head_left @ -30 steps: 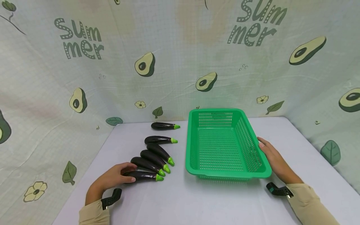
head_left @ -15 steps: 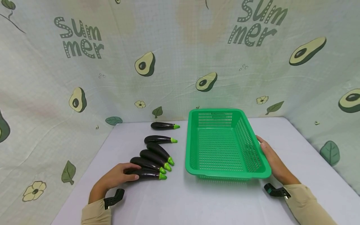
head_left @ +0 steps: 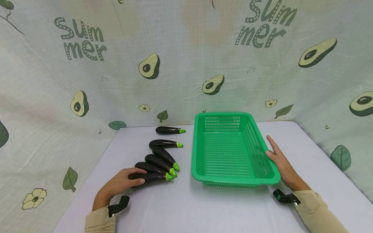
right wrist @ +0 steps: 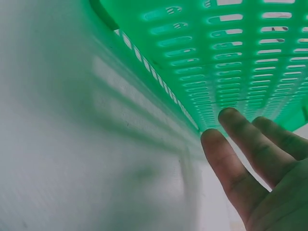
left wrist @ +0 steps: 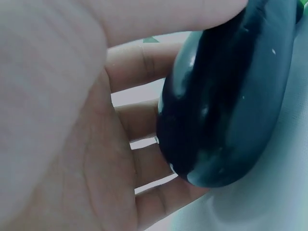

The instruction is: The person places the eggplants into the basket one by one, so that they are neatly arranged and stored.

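My left hand [head_left: 118,182] holds the nearest eggplant [head_left: 153,177] by its rounded end, thumb on the near side and fingers on the far side. The left wrist view shows the thumb lying over this glossy dark eggplant [left wrist: 226,110]. Several more eggplants [head_left: 159,162] with green stems lie behind it, some of them side by side. My right hand [head_left: 285,168] is at the right wall of a green plastic basket [head_left: 236,181], thumb at the rim. In the right wrist view, the straight fingers [right wrist: 236,180] reach under the rim beside the slotted wall; contact there is unclear.
Two eggplants lie farther back, one slanting less [head_left: 163,143] and one by the back edge [head_left: 168,130]. A white cloth covers the table [head_left: 180,210]. A printed curtain [head_left: 180,64] hangs behind and along both sides.
My left hand has slid the nearest eggplant slightly right and away, closer against its neighbour. My right hand's index finger has lifted off the basket's side and stretched forward; the basket stays put.
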The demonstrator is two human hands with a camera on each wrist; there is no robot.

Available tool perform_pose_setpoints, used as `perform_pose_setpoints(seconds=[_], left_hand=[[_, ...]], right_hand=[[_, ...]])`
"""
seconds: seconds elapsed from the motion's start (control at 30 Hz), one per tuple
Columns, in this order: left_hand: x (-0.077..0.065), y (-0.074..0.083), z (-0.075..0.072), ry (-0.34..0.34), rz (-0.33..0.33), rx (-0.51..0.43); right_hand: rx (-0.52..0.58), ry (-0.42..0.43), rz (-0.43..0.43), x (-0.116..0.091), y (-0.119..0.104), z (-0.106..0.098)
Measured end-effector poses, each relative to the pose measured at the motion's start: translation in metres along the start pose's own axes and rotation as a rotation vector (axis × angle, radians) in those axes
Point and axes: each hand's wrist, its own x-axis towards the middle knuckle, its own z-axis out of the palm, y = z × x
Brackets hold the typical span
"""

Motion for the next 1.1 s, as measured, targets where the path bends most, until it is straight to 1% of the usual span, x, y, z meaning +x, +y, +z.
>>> perform_pose_setpoints(seconds=[0.13, 0.33, 0.47, 0.6, 0.77, 0.97, 1.1], left_hand=[[0.001, -0.001, 0.001, 0.006, 0.000, -0.025], [0.001, -0.002, 0.002, 0.008, 0.007, -0.060], [0.002, -0.002, 0.003, 0.007, 0.009, -0.085], [0.003, -0.001, 0.005, 0.020, 0.003, -0.102], [0.006, 0.000, 0.007, 0.036, -0.014, -0.119], [0.008, 0.002, 0.009, 0.046, -0.030, -0.154], [0.008, 0.004, 0.011, 0.062, -0.035, -0.178]], right_hand=[[-0.049, 0.014, -0.025, 0.000, 0.000, -0.001], [-0.088, 0.027, -0.022, -0.002, 0.002, 0.001], [-0.051, 0.010, -0.044, -0.001, 0.004, 0.001], [0.000, -0.019, -0.056, -0.002, 0.004, 0.002], [0.076, -0.049, -0.049, -0.003, 0.002, 0.003], [0.060, -0.024, -0.032, -0.003, 0.003, 0.002], [0.082, -0.020, -0.031, -0.003, 0.004, 0.003]])
